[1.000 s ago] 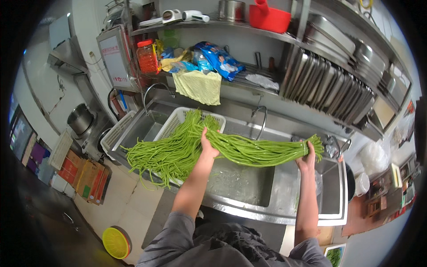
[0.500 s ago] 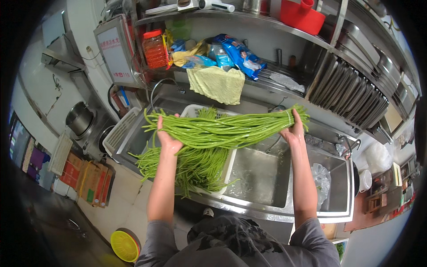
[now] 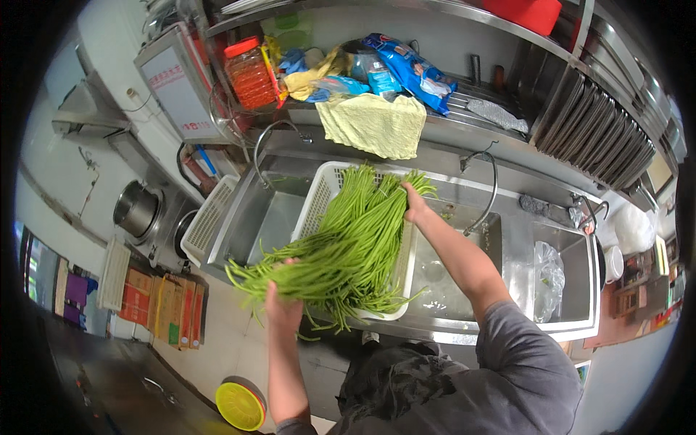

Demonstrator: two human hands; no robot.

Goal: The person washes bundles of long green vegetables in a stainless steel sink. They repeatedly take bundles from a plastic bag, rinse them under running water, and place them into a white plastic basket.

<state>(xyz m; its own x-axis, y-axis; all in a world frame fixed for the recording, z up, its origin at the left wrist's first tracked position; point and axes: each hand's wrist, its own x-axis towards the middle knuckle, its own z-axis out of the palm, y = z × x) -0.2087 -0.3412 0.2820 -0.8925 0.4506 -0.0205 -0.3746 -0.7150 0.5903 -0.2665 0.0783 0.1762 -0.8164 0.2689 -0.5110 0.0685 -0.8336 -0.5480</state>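
Observation:
I hold a big bundle of long green beans [image 3: 348,243] over a white plastic basket [image 3: 321,190] that rests on the steel sink [image 3: 507,304]. My left hand [image 3: 281,308] grips the near end of the bundle, which hangs past the sink's front edge. My right hand [image 3: 414,204] grips the far end, above the back of the basket. The bundle lies lengthwise along the basket, and loose bean ends trail below my left hand.
A second white basket [image 3: 206,226] leans at the sink's left. Two curved taps [image 3: 484,190] rise behind the basins. A yellow cloth [image 3: 377,125], bags and a red-lidded jar [image 3: 249,72] sit on the shelf above. Cardboard boxes [image 3: 156,308] and a yellow bowl [image 3: 239,406] are on the floor.
The bundle has turned from lying across the sink to running front to back over the white basket. My left hand came toward me and my right hand moved left and back.

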